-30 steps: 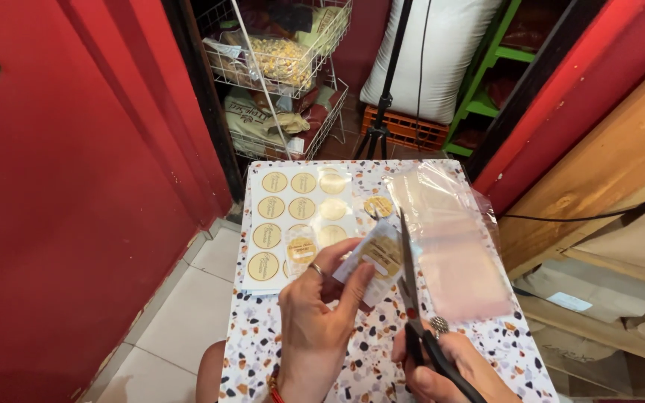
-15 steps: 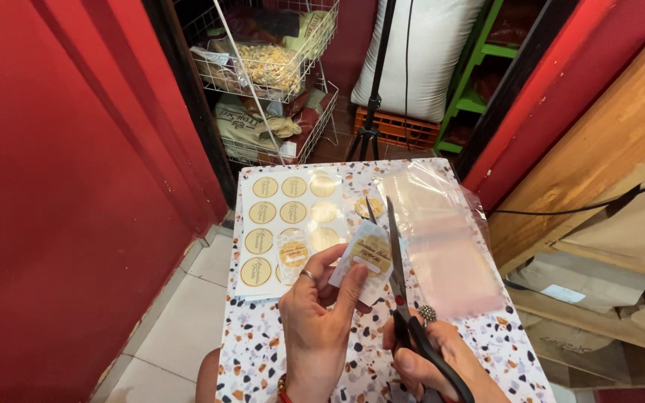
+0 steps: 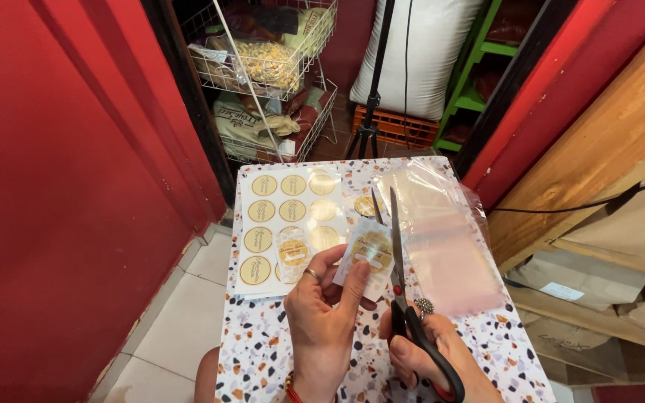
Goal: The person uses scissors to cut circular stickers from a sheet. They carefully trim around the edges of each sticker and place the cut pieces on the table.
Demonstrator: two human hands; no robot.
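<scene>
My left hand (image 3: 322, 313) and right hand (image 3: 434, 351) work over the near end of the speckled table (image 3: 263, 351), where bare surface lies open on both sides of my wrists. Ahead, the sticker sheet (image 3: 285, 216) covers the far left and the pile of clear bags (image 3: 434, 231) covers the far right, with only a narrow strip between them. The open scissors (image 3: 401, 283) point into that strip. A red wall (image 3: 61, 209) closes in on the left, and a wire rack (image 3: 263, 75) stands beyond the table's far edge.
</scene>
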